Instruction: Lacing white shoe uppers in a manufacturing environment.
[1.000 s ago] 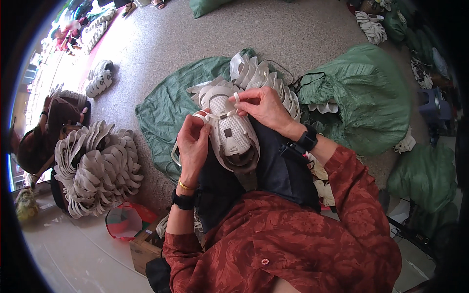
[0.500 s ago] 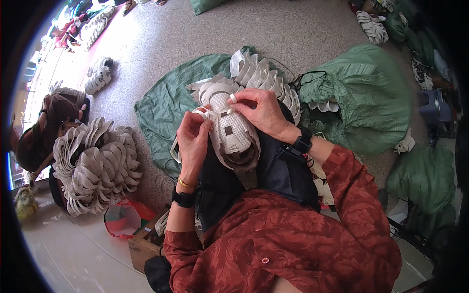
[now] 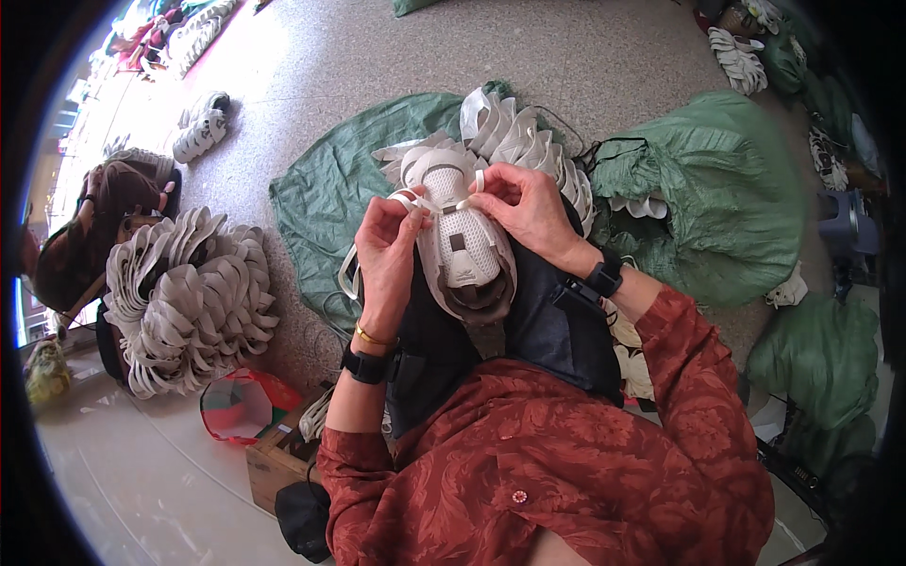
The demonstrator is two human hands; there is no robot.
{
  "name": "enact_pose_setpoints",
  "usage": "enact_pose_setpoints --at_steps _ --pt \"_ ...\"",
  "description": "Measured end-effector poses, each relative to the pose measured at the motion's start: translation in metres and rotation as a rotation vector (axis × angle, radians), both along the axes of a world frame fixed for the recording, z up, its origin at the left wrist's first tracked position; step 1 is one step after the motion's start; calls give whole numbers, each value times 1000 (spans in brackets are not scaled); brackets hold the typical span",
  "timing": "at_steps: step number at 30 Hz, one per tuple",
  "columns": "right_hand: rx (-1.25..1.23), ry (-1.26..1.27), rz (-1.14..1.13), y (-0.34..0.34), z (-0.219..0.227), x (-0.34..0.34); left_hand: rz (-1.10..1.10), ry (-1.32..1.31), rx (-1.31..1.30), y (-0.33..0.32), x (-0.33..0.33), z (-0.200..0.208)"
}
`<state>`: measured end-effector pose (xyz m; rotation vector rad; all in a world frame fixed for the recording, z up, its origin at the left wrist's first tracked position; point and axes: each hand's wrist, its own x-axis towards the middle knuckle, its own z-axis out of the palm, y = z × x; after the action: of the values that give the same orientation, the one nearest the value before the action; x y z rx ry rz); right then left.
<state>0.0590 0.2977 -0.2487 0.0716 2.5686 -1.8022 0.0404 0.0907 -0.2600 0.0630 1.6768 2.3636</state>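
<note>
The left hand (image 3: 385, 250) and right hand (image 3: 534, 213) are each pinching white lace (image 3: 478, 180) above a pale shoe upper (image 3: 464, 257), which is lying between the trouser legs (image 3: 557, 325). The upper is probably handling as light and flexible, its mesh yielding and its collar edge offering the firmer hold. Stacked shoe pieces (image 3: 505, 132) and a green sack (image 3: 722, 203) are limiting forward and rightward travel; the floor (image 3: 396, 57) beyond is giving wider room.

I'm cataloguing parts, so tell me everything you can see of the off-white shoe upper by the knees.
The shoe upper has perforated mesh, smoother panels and a dark patch. It lies between dark trouser legs, open collar toward the rust-red shirt. The left hand and right hand pinch its white lace.
</note>
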Motion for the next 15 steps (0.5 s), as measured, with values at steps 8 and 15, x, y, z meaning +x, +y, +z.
enact_pose_setpoints --at_steps 8,15 --pt "-25 73 -21 -1 -3 -1 -14 79 -237 -5 0 -8" --pt "63 47 6 -2 4 -3 20 323 -623 1 2 -5"
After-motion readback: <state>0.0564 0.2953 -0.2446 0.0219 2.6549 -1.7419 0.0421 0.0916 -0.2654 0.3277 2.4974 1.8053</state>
